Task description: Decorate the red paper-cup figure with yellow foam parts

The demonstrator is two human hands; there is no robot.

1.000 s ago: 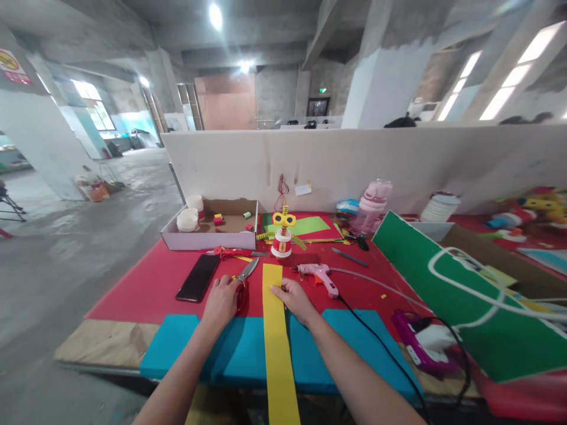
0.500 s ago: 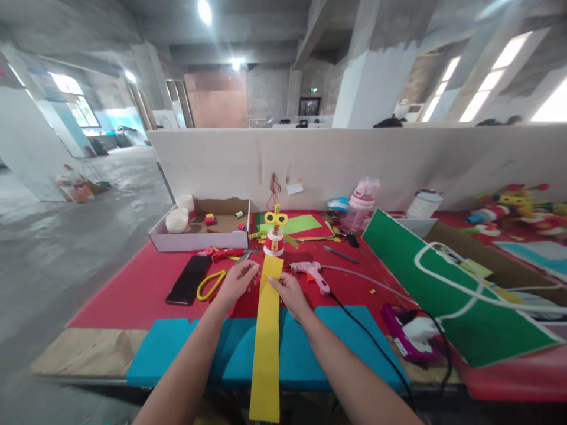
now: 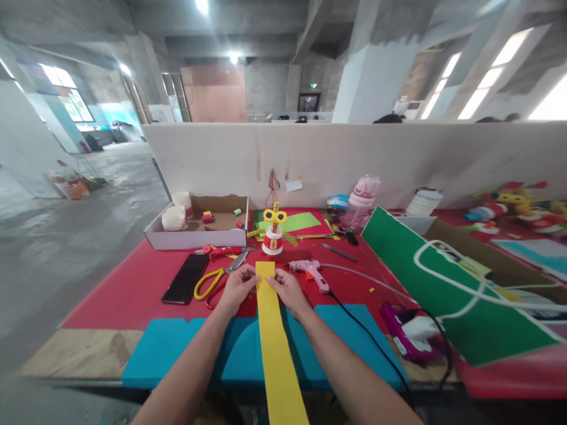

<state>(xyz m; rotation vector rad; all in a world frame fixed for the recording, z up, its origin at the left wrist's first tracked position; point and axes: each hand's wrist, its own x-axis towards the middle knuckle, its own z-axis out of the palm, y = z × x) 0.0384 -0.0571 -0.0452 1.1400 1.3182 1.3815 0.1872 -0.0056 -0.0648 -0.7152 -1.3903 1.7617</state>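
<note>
A long yellow strip (image 3: 273, 342) runs from mid-table down past the front edge. Its top end is pinched from both sides: my left hand (image 3: 240, 289) grips the left edge and my right hand (image 3: 287, 290) the right edge, thumbs on top. Just beyond stands a small figure (image 3: 273, 241) with a red and white cup body, yellow eye piece and springy folded arms. Yellow-handled scissors (image 3: 210, 283) lie left of my left hand. A pink glue gun (image 3: 313, 274) rests to the right of my right hand.
A black phone (image 3: 186, 278) lies at the left, below an open box (image 3: 197, 239) with cups. Blue sheets (image 3: 172, 348) line the front edge. At the right are a purple power socket (image 3: 405, 336), a green board (image 3: 443, 289) and a pink bottle (image 3: 361, 203).
My left hand has moved onto the strip's left edge and now grips it. The strip's top has shifted left and its lower end has swung right.
</note>
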